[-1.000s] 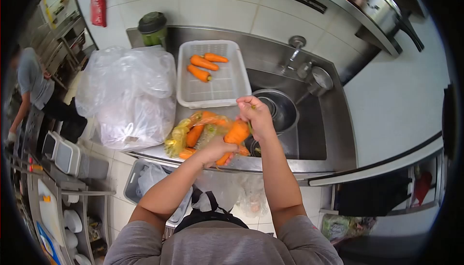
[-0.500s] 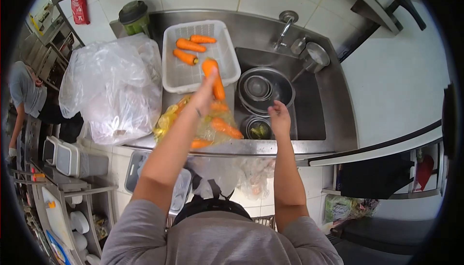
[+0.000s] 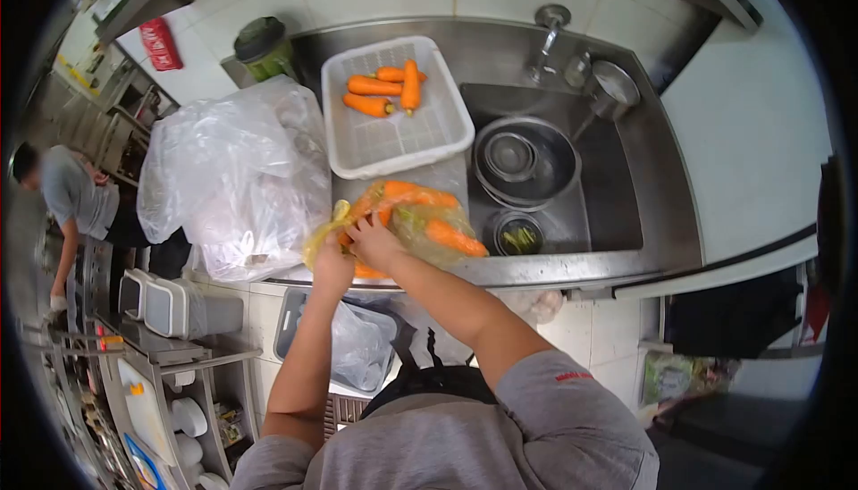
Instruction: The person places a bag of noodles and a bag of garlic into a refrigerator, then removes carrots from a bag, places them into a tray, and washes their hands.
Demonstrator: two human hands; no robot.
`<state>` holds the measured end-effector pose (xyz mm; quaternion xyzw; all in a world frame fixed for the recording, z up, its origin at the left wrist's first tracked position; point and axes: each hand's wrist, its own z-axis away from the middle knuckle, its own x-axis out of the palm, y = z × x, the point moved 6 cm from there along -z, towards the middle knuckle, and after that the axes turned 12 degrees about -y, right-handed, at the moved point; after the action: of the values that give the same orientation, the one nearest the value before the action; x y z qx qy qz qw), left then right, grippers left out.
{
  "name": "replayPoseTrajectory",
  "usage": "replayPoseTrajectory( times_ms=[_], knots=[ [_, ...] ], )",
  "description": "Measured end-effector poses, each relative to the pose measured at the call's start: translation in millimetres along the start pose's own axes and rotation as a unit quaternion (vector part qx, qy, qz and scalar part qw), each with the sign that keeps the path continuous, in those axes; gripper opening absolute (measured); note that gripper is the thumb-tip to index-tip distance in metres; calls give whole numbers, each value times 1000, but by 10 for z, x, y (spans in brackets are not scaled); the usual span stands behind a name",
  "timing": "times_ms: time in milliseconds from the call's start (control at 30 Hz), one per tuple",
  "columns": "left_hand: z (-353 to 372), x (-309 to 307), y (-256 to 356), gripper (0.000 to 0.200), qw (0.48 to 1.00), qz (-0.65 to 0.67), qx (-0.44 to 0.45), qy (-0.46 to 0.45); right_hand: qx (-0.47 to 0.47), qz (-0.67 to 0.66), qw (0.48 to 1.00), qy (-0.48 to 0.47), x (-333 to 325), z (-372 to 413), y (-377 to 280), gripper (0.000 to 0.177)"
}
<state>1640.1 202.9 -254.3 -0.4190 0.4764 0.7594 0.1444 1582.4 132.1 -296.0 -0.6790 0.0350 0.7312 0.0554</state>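
Both my hands are at the opening of a yellowish clear bag (image 3: 413, 227) with several carrots inside, on the steel counter beside the sink. My left hand (image 3: 334, 262) is closed at the bag's left end, gripping its plastic. Next to it, my right hand (image 3: 374, 244) reaches onto the bag's edge with its fingers partly spread over a carrot. Just behind, a white perforated basket (image 3: 398, 143) holds several loose carrots (image 3: 410, 86). A large clear plastic bag (image 3: 237, 177) lies left of the basket.
The sink (image 3: 612, 177) on the right holds a large metal bowl (image 3: 527, 161) and a small one with greens (image 3: 520, 238). A tap (image 3: 547, 43) rises behind it. A blender jug (image 3: 264, 48) stands at the back left. Another person (image 3: 71, 191) is at far left.
The carrot from my left hand now lies in the basket with the others. Both hands have come together at the yellowish bag, my right hand crossing over from the sink side.
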Motion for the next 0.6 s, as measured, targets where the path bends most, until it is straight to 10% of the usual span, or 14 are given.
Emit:
replayPoseTrajectory(
  times_ms=[167,267,467,500,567,600],
  knots=[
    [26,41,-178,54,999,-11,11,-32,1,-200,978,63,-256,130,377,20],
    [123,-75,173,48,994,11,106,40,51,-406,859,308,-1052,660,758,44],
    [-139,304,414,26,995,36,91,-2,84,-578,642,496,-1922,973,1546,60],
    [-214,474,349,24,996,-41,57,-61,81,-580,641,497,-1949,949,1603,60],
    [-353,624,180,23,983,-180,25,-15,239,-238,836,432,-2102,890,1591,72],
    [-438,592,156,22,950,-312,-7,28,221,-290,864,348,-1974,824,1580,70]
  ],
)
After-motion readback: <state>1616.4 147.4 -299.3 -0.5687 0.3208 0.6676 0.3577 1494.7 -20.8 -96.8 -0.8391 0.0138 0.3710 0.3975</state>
